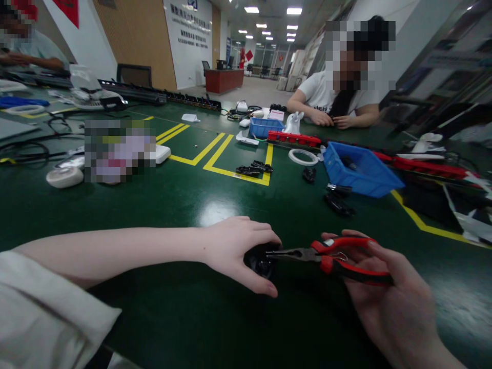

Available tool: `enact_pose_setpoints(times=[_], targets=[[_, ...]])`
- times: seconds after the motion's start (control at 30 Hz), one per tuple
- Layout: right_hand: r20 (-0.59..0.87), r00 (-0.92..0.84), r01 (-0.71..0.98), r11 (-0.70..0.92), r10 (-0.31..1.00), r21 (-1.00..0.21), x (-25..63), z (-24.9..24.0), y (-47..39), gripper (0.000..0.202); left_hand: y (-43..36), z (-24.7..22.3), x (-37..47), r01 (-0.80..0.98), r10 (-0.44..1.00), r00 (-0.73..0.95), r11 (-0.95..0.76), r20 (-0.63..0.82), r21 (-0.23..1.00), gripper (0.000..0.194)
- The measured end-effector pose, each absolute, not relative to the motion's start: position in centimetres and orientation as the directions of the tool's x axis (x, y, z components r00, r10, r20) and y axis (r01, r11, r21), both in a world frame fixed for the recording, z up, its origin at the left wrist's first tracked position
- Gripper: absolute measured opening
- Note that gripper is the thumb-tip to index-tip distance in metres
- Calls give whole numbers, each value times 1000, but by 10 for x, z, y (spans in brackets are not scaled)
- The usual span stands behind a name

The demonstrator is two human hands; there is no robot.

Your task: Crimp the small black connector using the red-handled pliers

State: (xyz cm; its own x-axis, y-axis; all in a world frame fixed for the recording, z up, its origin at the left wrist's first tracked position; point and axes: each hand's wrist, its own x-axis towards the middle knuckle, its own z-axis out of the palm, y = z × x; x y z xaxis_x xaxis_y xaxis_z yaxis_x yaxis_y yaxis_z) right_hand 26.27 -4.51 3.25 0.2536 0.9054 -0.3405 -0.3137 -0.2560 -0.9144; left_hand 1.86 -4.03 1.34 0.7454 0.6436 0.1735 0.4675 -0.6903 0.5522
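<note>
Near the middle of the table, my left hand (230,251) is wrapped around a small black plastic piece (263,269), thumb on the near side and fingers on the far side. From the right, my right hand (400,292) grips needle-nose pliers (300,254) with red and black handles. The pliers' jaws point left, and their tips reach the top of the black piece. Whether the tips clamp a part of it, I cannot tell. My left palm hides some of the piece.
Several black parts (340,204) lie beyond the pliers, near a blue bin (372,179) and a white ring (303,157). More black parts (248,170) rest by yellow tape lines. A white mouse (64,177) is at left. Across the table sits a person (319,97).
</note>
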Motion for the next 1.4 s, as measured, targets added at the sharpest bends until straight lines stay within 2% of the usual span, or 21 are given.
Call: enact_pose_setpoints(times=[0.67,0.93,1.13,1.4], targets=[[-428,285,-384,-307,858,-871,258,33,-42,17,-38,10,17,453,629,750,-715,206,533,70],[-410,291,-375,-292,864,-880,257,38,-40,38,-37,7,18,401,571,782,-768,250,499,72],[-414,231,-352,-321,881,-879,257,35,-39,35,-37,7,18,402,553,793,-790,254,464,72],[-401,242,-351,-305,883,-885,260,35,-36,35,-36,6,18,417,562,786,-790,259,450,71]])
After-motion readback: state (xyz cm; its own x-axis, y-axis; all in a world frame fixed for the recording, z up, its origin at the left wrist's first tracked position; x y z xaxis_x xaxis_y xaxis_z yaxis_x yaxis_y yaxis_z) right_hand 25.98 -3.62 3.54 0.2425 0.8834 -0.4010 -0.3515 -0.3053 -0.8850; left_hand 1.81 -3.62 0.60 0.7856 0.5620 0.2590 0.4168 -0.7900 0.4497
